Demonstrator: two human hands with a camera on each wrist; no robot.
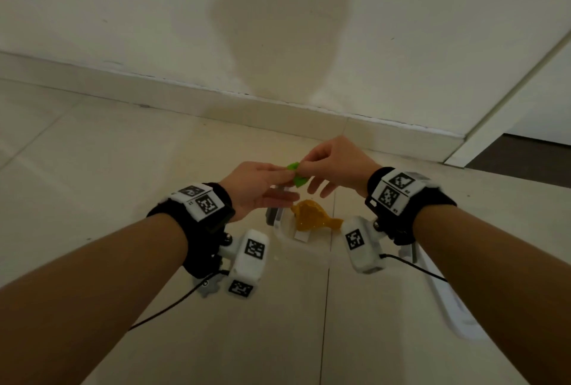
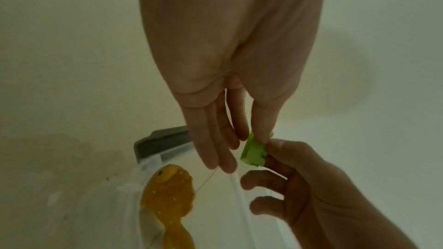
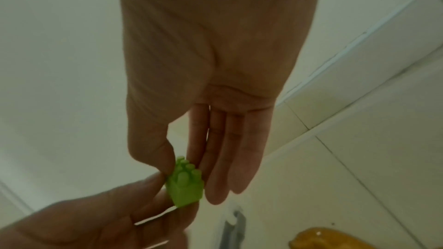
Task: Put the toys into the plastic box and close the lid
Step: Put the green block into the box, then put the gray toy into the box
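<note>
A small green studded brick [image 1: 296, 175] hangs in the air between my two hands, above the box. My left hand [image 1: 279, 182] pinches it between thumb and forefinger, the other fingers straight [image 2: 215, 154]. My right hand [image 1: 310, 167] pinches the same brick [image 3: 185, 185] with its thumb and forefinger, its other fingers spread loosely. Below them a clear plastic box [image 1: 279, 228] stands open on the floor with a grey latch [image 2: 163, 139] at its end. An orange glittery fish toy [image 1: 310, 214] lies inside it [image 2: 167, 196].
Pale floor tiles [image 1: 108, 153] run to a white wall and skirting [image 1: 216, 100] close behind the box. A pale flat plastic piece [image 1: 448, 307], probably the lid, lies on the floor under my right forearm. A dark doorway [image 1: 525, 156] opens at the far right.
</note>
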